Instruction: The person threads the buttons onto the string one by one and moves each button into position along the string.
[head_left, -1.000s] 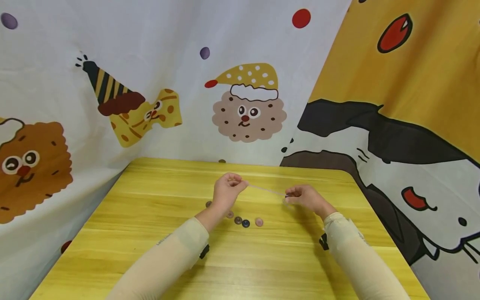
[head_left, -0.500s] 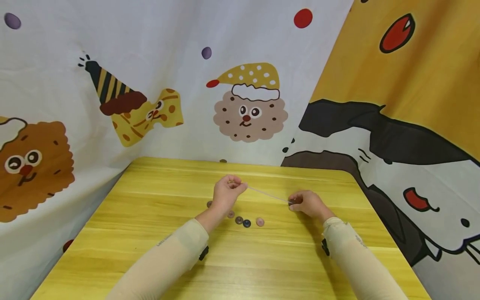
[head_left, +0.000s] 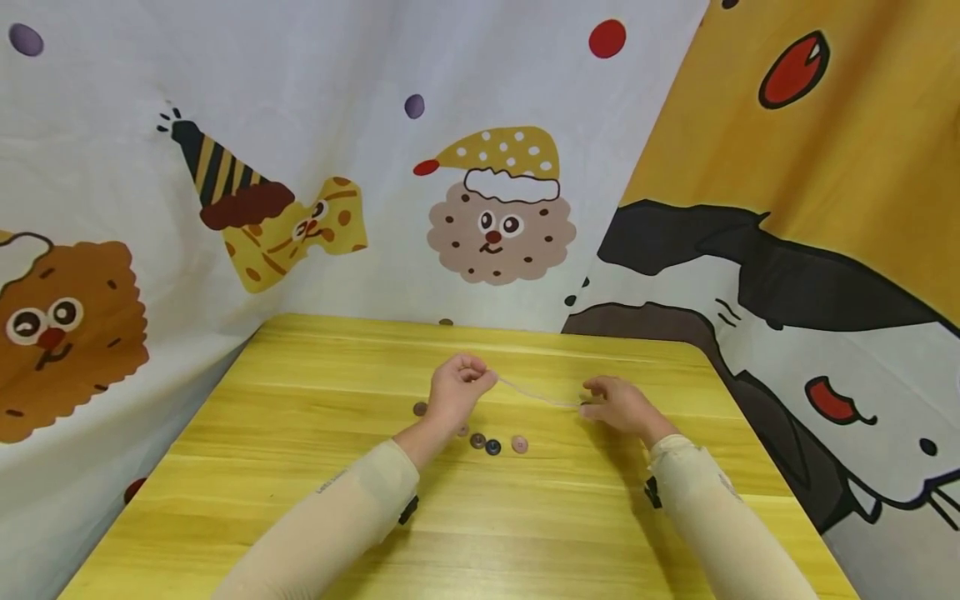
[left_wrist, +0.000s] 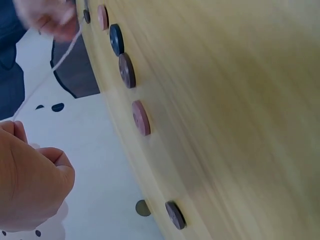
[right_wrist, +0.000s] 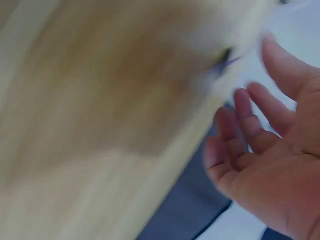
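Observation:
My left hand (head_left: pixel 457 392) pinches one end of a thin pale string (head_left: pixel 536 396) between thumb and forefinger, above the table. The string sags a little toward my right hand (head_left: pixel 622 407). In the right wrist view the fingers (right_wrist: pixel 272 107) of that hand are spread and hold nothing. A small dark button (right_wrist: pixel 225 61), blurred, lies beside the fingertips with the string at it. The left wrist view also shows this dark button (left_wrist: pixel 87 16) at the string's far end. Between the hands lie a pink button (head_left: pixel 520 444), a navy button (head_left: pixel 492 447) and a brown button (head_left: pixel 477 441).
Another pink button (left_wrist: pixel 141 118) and a second brown button (left_wrist: pixel 175 215) lie further left; my left wrist partly covers that pink one in the head view. The yellow wooden table (head_left: pixel 480 533) ends at a printed cloth (head_left: pixel 337 108) behind it.
My right hand lowered toward the table with the dark button, then its fingers opened and let go. The taut string has slackened. My left hand keeps its pinch, nearly still.

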